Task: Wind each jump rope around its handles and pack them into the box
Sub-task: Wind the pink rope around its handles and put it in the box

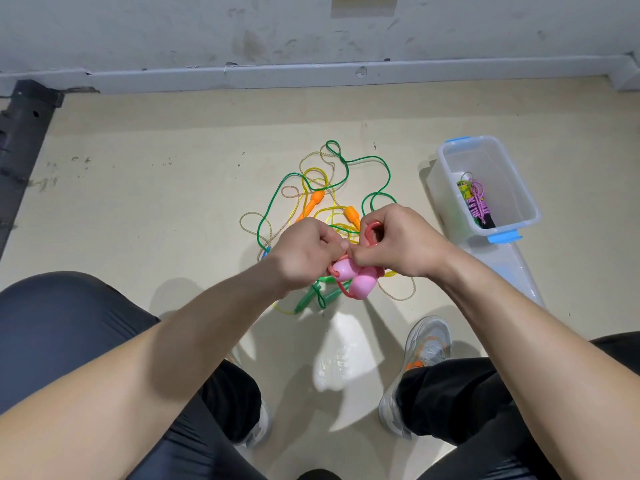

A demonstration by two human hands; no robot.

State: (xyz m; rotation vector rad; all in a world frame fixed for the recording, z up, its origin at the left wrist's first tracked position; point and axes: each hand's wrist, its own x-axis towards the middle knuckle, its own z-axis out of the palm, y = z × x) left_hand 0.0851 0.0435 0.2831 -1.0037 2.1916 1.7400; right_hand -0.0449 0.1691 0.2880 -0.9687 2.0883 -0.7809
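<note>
Both arms reach forward; the left hand [308, 247] grips the pink handles [353, 277], the right hand [398, 240] pinches the red rope [370, 228] loop above them.

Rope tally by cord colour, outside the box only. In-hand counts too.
green cord: 1
yellow cord: 1
tan braided cord: 1
red cord, on pink handles, held by left hand and right hand: 1
Total: 4

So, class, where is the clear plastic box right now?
In the head view, the clear plastic box sits on the floor at the right, just beyond the right hand and right of the tangled ropes.
</note>
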